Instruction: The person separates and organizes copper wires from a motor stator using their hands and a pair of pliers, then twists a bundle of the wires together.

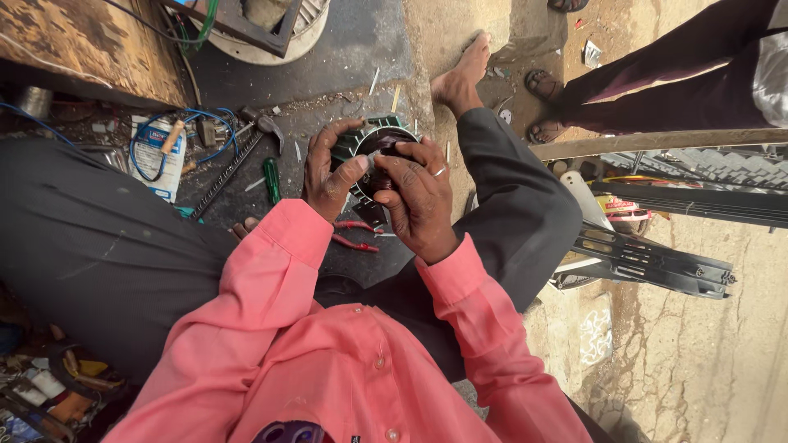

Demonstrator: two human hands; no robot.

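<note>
Clearly the stator point(369, 143) is heavy, stiff metal, best gripped by its green finned rim; its dark windings look fragile. I hold it over my lap, left hand point(328, 176) and right hand point(419, 201) fingers curled tight around it. Pliers point(353, 234) lie below on the floor.

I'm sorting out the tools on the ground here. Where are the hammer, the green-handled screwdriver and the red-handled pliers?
hammer point(261, 125), head view, on its metal head
green-handled screwdriver point(272, 179), head view, middle of the green handle
red-handled pliers point(355, 243), head view, on one red handle
</note>
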